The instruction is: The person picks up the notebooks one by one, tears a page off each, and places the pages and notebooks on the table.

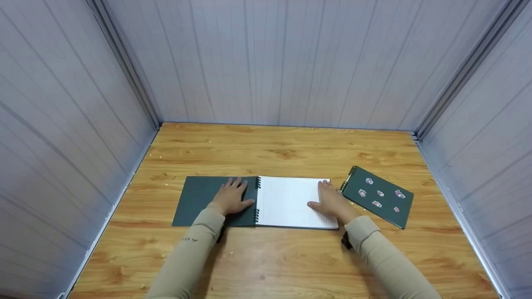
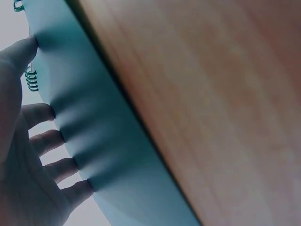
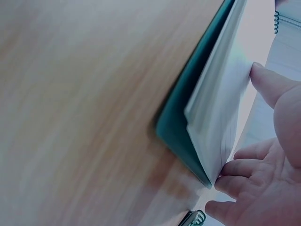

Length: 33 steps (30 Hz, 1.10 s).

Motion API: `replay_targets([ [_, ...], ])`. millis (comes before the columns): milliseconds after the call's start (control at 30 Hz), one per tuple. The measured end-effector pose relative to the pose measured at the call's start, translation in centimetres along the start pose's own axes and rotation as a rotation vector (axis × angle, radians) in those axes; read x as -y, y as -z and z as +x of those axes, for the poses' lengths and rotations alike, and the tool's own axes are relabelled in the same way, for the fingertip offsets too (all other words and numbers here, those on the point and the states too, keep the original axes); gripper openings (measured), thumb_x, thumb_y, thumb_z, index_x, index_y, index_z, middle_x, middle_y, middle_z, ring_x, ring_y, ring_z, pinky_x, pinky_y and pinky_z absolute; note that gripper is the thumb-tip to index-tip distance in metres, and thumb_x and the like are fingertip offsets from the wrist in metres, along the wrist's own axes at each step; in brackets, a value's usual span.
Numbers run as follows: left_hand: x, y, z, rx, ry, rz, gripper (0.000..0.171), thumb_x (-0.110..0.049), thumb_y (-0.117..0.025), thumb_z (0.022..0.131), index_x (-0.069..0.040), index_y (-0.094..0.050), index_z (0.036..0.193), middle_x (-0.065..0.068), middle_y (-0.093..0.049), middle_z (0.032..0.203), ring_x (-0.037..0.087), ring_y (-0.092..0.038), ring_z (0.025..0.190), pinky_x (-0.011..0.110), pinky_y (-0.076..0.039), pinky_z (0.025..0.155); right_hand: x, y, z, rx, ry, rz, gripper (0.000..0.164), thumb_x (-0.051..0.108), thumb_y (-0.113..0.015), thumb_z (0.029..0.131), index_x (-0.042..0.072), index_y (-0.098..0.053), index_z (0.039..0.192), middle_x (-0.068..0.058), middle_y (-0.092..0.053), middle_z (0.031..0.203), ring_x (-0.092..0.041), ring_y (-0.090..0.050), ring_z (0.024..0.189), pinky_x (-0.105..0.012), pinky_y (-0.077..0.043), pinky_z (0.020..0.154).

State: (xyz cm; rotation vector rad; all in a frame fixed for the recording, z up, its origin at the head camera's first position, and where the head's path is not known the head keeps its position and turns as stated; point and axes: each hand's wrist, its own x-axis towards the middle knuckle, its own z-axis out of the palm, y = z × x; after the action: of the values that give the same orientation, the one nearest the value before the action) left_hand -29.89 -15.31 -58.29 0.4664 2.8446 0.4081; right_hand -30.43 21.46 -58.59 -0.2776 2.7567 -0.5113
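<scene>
A spiral notebook lies open on the table, its dark green cover (image 1: 195, 203) folded out to the left and a white lined page (image 1: 286, 203) facing up on the right. My left hand (image 1: 230, 197) rests on the inside of the cover, fingers spread and fingertips touching it beside the coil (image 2: 31, 79). My right hand (image 1: 332, 201) lies at the page's right edge. In the right wrist view its thumb touches the page, and the other fingers are at the edge of the page stack (image 3: 211, 113). Neither hand grips anything.
A second dark green spiral notebook (image 1: 382, 197), closed and with several flower stickers, lies tilted at the right, close to my right hand. The wooden table (image 1: 266, 265) is bounded by pale panel walls (image 1: 266, 62) at the back and both sides.
</scene>
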Motion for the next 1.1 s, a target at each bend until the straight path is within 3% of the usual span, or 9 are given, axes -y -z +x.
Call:
replay_targets([
  [533, 0.1, -0.1, 0.5, 0.012, 0.015, -0.001, 0.079, -0.053, -0.062, 0.108, -0.004, -0.042, 0.167, 0.025, -0.032, 0.176, 0.051, -0.025, 0.164, 0.068, -0.027, 0.132, 0.7, -0.2, -0.3, -0.001, -0.033, 0.032, 0.086, 0.038, -0.068, 0.109, -0.009, -0.027, 0.167, -0.031, -0.025, 0.176, -0.045, -0.020, 0.167, -0.062, -0.011, 0.137],
  [833, -0.1, -0.2, 0.5, 0.017, 0.022, -0.011, 0.079, -0.052, -0.064, 0.107, -0.003, -0.044, 0.166, 0.025, -0.033, 0.175, 0.051, -0.026, 0.164, 0.068, -0.027, 0.131, 1.3, -0.4, -0.6, -0.136, -0.042, 0.145, 0.076, 0.019, -0.081, 0.098, -0.005, -0.045, 0.161, -0.029, -0.053, 0.160, -0.048, -0.052, 0.149, -0.060, -0.042, 0.125],
  [1100, 0.0, -0.1, 0.7, 0.007, 0.035, -0.011, 0.079, -0.051, -0.066, 0.106, -0.002, -0.045, 0.165, 0.025, -0.035, 0.175, 0.051, -0.028, 0.163, 0.068, -0.029, 0.131, 2.0, 0.4, -0.8, -0.263, -0.067, 0.390, 0.072, -0.002, -0.075, 0.090, -0.003, -0.049, 0.157, -0.031, -0.060, 0.151, -0.046, -0.060, 0.140, -0.059, -0.051, 0.117],
])
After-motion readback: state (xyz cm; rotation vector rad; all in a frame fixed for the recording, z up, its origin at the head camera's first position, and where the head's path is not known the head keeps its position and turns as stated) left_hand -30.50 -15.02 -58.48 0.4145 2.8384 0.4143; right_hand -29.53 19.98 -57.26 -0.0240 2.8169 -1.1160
